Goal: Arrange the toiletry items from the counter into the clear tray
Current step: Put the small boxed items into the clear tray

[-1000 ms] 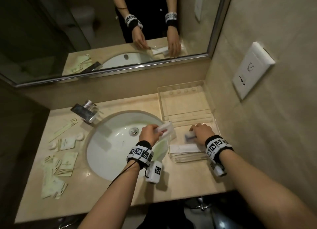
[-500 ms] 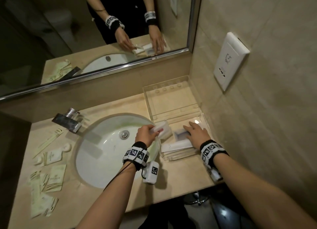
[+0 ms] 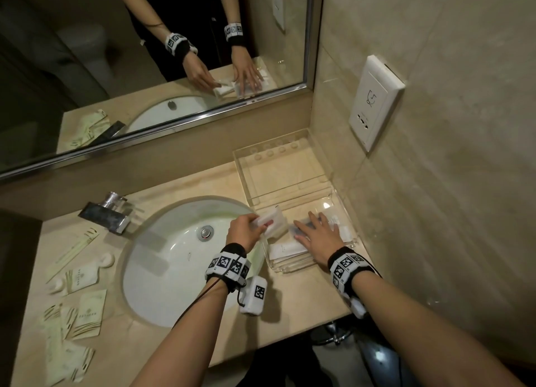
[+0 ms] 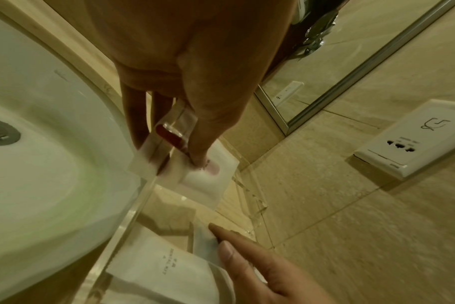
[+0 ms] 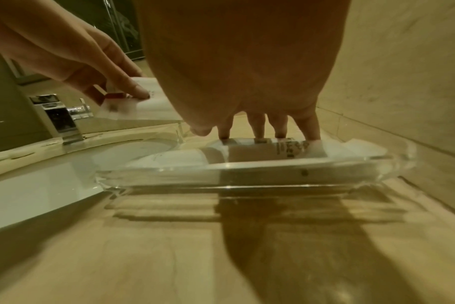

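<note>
The clear tray (image 3: 290,166) stands on the counter against the right wall. My left hand (image 3: 261,225) pinches white packets (image 3: 274,220) over the tray's left edge. One of them is a clear sachet with a red item (image 4: 169,134) inside, under the thumb. My right hand (image 3: 311,227) lies flat in the near compartment, its straight fingers (image 5: 257,127) pressing on the packets there. A white dental kit packet (image 4: 164,267) lies at the compartment's front. The tray's far compartment holds nothing that I can see.
The white sink basin (image 3: 174,259) sits left of the tray, with the faucet (image 3: 107,215) behind it. Several pale green sachets (image 3: 84,311) lie on the counter's left end. A wall socket (image 3: 374,102) hangs above the tray. A mirror (image 3: 145,53) runs along the back.
My right hand has uncurled from a small packet in the tray and now lies flat with its fingers spread. The left hand still holds its packets at the tray's edge.
</note>
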Demonstrator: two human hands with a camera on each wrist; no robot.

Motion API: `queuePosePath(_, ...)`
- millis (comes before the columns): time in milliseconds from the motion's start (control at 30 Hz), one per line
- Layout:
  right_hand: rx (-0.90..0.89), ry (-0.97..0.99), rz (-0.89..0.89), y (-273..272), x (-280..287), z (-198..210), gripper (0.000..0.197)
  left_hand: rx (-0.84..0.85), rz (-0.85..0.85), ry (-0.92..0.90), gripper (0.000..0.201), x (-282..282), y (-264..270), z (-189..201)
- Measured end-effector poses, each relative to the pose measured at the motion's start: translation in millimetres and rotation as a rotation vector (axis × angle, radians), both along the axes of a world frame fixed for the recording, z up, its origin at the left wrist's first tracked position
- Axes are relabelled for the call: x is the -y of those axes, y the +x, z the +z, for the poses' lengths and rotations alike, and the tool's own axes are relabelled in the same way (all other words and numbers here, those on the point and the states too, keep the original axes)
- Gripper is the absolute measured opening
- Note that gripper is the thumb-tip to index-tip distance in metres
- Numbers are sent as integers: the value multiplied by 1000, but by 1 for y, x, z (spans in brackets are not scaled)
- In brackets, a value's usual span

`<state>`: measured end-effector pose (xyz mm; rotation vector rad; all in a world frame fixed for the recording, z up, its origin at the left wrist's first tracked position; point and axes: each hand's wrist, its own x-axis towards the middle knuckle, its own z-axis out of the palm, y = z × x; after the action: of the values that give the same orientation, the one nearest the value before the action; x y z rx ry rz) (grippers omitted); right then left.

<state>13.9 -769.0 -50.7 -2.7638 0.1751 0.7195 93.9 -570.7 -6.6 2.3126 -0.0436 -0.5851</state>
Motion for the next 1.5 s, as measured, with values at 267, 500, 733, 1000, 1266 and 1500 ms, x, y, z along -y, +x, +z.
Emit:
queuePosePath(267,218,195,-163,5,5,16,44,-94,35,-207,31,2,3,3)
queuePosePath(500,173,1014,-789,25,-3,47,39,-199,115,-426,29,19,1,7)
queuePosePath(733,125,1172,-884,32,0,48,43,-273,103,-500,29,38,0,6)
queuePosePath(1000,126,1020,-695,29,26,51,39,-226,180,-577,24,55,5,4)
queuePosePath(1266,25,1130,-1064,19,48,48,47,-364,318,-611,11,71,7,2)
queuePosePath(1500,132,413,-973,16,54,26,41,-368,174,-266,18,97,-4,-24)
